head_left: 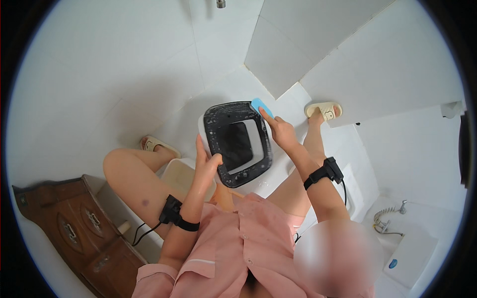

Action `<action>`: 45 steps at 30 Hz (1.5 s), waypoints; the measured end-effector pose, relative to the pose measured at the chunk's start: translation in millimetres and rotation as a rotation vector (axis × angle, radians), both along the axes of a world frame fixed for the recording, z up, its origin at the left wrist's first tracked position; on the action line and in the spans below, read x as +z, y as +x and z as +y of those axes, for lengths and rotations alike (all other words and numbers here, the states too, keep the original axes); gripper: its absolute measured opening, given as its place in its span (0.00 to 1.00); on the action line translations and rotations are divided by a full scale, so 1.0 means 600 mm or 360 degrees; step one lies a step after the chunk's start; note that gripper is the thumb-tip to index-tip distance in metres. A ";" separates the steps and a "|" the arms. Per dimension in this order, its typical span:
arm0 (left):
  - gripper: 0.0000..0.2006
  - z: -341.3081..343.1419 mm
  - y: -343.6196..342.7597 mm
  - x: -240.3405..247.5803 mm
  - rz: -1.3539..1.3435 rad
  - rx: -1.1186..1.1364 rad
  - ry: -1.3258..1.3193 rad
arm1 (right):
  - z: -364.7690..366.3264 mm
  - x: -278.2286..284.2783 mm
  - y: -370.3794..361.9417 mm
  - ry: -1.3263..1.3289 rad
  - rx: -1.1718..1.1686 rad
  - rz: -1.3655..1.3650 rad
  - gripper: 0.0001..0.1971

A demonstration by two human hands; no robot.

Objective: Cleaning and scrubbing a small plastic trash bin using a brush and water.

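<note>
In front of me I hold up a rounded-square black and white lid or bin top [215, 131], tilted, with whitish suds along its black rim. A dark opening and a white inner panel fill its middle. My left hand [205, 161] is closed on its left edge, the thumb over the black rim and fingers on the white side. My right hand [281, 130] presses a light blue scrubber [261, 106] against the upper right corner. The index finger lies along it; whether it is a brush or a sponge I cannot tell.
A pale basin [178, 175] stands between my legs, partly hidden. At the left is a brown wooden cabinet [82, 223]. A shower hose [380, 218] and a white box with a blue oval [413, 258] are on the right. White tiled walls surround me; a pipe end [220, 4] shows above.
</note>
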State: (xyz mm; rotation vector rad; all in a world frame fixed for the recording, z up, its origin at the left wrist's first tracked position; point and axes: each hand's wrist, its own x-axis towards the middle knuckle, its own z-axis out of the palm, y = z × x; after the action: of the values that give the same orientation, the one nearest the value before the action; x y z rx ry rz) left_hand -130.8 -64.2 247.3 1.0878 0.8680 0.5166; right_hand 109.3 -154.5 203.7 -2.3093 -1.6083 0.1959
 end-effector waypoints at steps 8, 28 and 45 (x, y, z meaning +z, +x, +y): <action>0.40 0.011 -0.005 0.000 -0.0009 0.0586 0.0220 | -0.073 -0.022 -0.136 -0.0264 -0.0278 0.0325 0.29; 0.37 0.010 0.004 0.024 -0.0021 0.0494 0.0606 | -0.004 0.060 -0.130 -0.0098 0.0297 0.0058 0.25; 0.28 0.010 0.003 0.017 -0.0105 0.0599 0.0781 | -0.062 0.075 -0.280 0.0060 -0.0147 0.0657 0.26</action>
State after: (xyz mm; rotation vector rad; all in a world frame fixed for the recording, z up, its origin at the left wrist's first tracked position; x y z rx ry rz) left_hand -128.8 -57.9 257.8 1.3455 0.9166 1.1166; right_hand -58.6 -191.7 248.4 -2.1313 -1.2855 0.5733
